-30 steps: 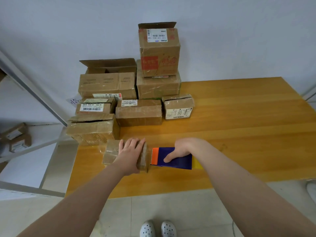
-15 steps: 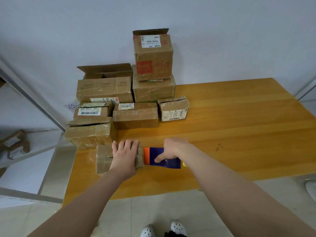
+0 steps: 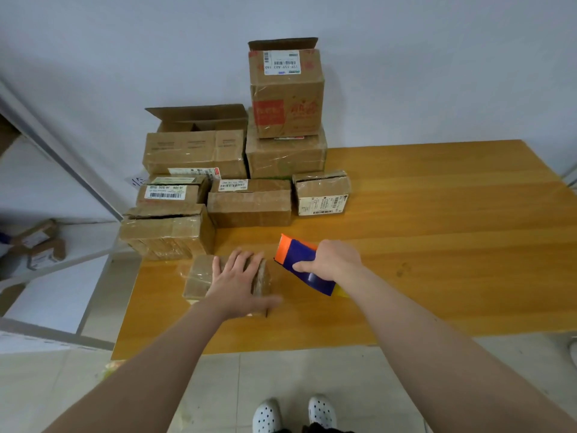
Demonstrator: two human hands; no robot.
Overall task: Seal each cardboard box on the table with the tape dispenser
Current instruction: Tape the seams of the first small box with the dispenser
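A small flat cardboard box (image 3: 199, 276) lies near the table's front left edge. My left hand (image 3: 237, 282) presses flat on its top with fingers spread. My right hand (image 3: 334, 260) grips a blue tape dispenser (image 3: 299, 260) with an orange front end, tilted up and held just right of the box, a small gap apart from it. Clear tape shows on the box's left part. Behind stands a pile of several cardboard boxes (image 3: 249, 201) against the wall, two of them with top flaps open.
The wooden table (image 3: 437, 245) stretches bare to the right. A white shelf frame (image 3: 62, 157) stands at the left, with small boxes (image 3: 40, 245) on the floor beyond it. My white shoes (image 3: 293, 414) are below the table's front edge.
The dispenser was against the box's right end; now my right hand has lifted and tilted it away to the right. My left hand stays pressed on the box.
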